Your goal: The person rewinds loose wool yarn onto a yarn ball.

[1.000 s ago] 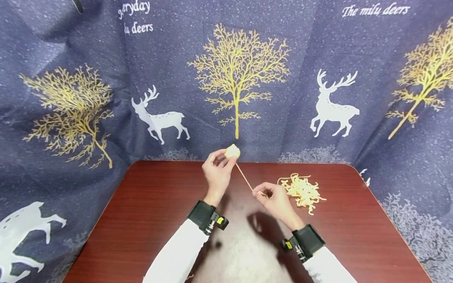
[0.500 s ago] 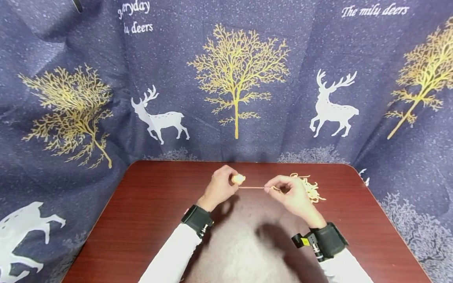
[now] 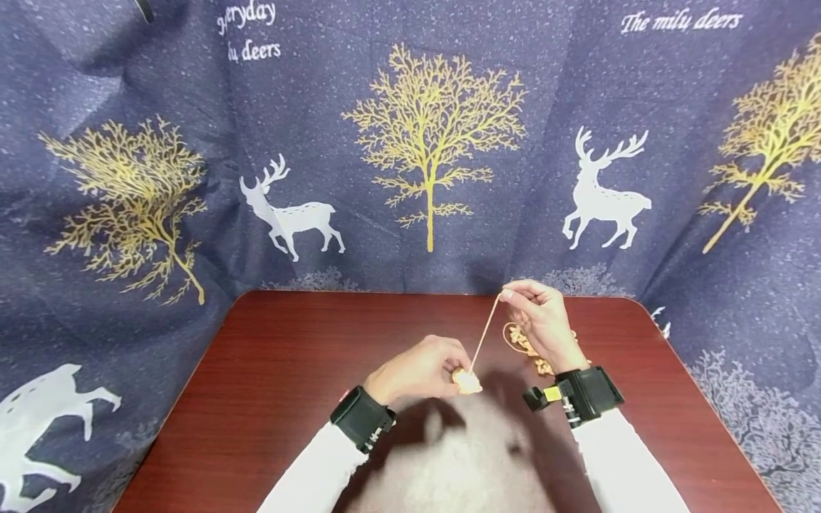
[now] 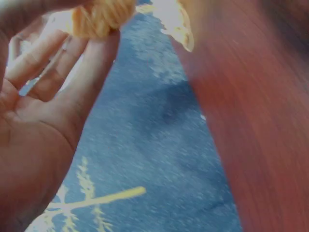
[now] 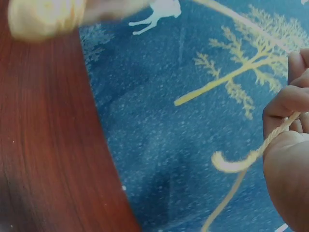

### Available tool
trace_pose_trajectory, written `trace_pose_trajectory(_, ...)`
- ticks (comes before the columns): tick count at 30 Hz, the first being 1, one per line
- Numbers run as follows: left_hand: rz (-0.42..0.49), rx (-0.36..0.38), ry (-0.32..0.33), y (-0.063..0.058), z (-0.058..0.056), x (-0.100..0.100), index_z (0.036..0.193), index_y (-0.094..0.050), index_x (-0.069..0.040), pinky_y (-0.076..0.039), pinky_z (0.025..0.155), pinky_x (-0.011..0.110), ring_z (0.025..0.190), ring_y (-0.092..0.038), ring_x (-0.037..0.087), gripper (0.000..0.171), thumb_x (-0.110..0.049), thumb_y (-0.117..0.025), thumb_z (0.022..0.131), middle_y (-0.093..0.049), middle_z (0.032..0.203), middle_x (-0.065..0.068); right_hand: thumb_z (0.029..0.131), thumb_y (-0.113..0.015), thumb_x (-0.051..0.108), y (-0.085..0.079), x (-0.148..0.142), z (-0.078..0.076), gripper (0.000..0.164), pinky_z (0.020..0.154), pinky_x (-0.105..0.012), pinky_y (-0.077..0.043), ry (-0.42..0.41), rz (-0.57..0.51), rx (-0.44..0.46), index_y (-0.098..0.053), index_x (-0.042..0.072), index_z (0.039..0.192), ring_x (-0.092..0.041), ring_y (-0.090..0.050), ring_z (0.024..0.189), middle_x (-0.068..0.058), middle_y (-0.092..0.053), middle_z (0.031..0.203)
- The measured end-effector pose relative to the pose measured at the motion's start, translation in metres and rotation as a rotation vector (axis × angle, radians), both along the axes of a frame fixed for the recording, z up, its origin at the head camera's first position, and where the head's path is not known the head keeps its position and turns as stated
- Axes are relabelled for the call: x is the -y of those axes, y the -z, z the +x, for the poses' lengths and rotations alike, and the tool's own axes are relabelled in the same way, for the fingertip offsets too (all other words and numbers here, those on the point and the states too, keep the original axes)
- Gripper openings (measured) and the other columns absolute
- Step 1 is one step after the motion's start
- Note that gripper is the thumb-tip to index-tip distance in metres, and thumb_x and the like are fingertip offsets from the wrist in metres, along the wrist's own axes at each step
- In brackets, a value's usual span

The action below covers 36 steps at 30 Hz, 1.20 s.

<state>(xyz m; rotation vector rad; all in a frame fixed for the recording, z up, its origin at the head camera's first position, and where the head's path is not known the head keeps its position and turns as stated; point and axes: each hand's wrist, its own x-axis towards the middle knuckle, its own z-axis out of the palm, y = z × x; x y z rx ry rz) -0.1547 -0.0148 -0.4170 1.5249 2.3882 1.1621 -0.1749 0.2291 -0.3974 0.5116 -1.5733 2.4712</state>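
Observation:
In the head view my left hand (image 3: 420,369) pinches a small ball of pale yellow yarn (image 3: 468,382) above the table. The left wrist view shows the wound ball (image 4: 104,18) between thumb and fingers. My right hand (image 3: 541,319), higher and to the right, pinches the yarn strand (image 3: 485,333), which runs straight and slanting down to the ball. From the right hand (image 5: 289,154) in the right wrist view, a loose tail of yarn (image 5: 231,166) curls and hangs down. Behind that hand lies a loose pile of yarn (image 3: 544,365), partly hidden by it.
The dark red wooden table (image 3: 269,370) has a pale, shiny patch in front. A blue cloth (image 3: 385,278) printed with deer and trees hangs right behind the table's far edge and along both sides.
The ball in my left hand has come nearer and to the right. My right hand dipped nearer me, then rose toward the far edge, turning the strand from level to steep.

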Motion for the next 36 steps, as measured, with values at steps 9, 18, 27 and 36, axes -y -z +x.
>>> trace_pose_trajectory(9,0.265,0.14,0.133,-0.02,0.01,-0.007,0.101,-0.072,-0.003,-0.059,0.084,0.025,0.093,-0.067,0.006,0.026,0.006,-0.08,0.078,-0.067,0.098,0.004,0.095,-0.065,-0.004,0.025,0.002,-0.015,0.019,0.042,-0.012,-0.035,0.077,0.075,0.201,-0.077,0.011,0.094,-0.003,-0.046,0.051,0.001,-0.072,0.081)
trace_pose_trajectory(18,0.672,0.267,0.063,-0.03,0.004,-0.01,0.108,-0.068,0.011,-0.06,0.087,0.042,0.099,-0.069,0.02,0.035,0.016,-0.079,0.075,-0.067,0.107,0.026,0.093,-0.071,0.004,0.052,0.01,-0.008,0.007,0.045,-0.015,-0.042,0.132,0.23,0.323,-0.076,0.009,0.096,-0.004,-0.053,0.056,0.001,-0.071,0.08)
trace_pose_trajectory(27,1.128,0.339,-0.269,-0.027,-0.014,-0.018,0.107,-0.057,0.025,-0.059,0.09,0.038,0.098,-0.071,0.017,0.038,0.021,-0.073,0.074,-0.069,0.108,0.025,0.089,-0.074,0.001,0.058,0.039,0.017,0.006,0.047,-0.019,-0.045,0.205,0.588,0.117,-0.075,-0.001,0.094,-0.009,-0.054,0.055,-0.007,-0.072,0.08)
trace_pose_trajectory(36,0.972,-0.05,-0.585,-0.003,-0.032,-0.013,0.103,-0.07,0.01,-0.061,0.083,0.042,0.094,-0.068,0.032,0.033,0.016,-0.08,0.072,-0.065,0.106,0.025,0.085,-0.076,0.0,0.032,0.045,0.045,0.014,0.047,-0.023,-0.044,0.15,0.837,-0.17,-0.075,0.012,0.091,-0.007,-0.051,0.056,0.004,-0.066,0.073)
